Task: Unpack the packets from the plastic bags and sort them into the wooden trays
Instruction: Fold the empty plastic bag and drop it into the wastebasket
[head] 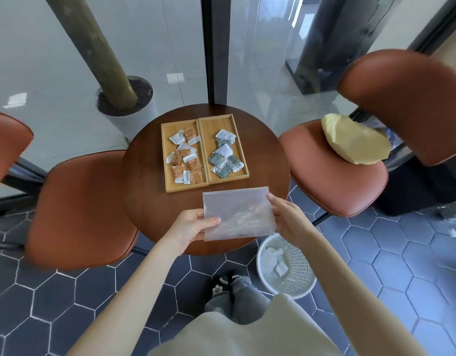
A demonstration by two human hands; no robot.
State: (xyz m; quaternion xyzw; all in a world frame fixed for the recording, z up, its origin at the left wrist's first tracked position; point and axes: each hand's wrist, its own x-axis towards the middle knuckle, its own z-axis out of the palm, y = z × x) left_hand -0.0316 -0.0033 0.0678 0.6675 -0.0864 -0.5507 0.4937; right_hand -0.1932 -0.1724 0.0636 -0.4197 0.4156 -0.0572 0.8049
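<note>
The left hand (193, 224) and right hand (286, 214) are pinching the plastic bag (238, 213) by its side edges, near of the wooden trays (205, 150) on the worktop (144, 196).

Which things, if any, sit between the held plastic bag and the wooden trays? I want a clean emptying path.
Nothing visible does. Both hands, left and right, hold the plastic bag just short of the wooden trays; only bare table lies between.
</note>
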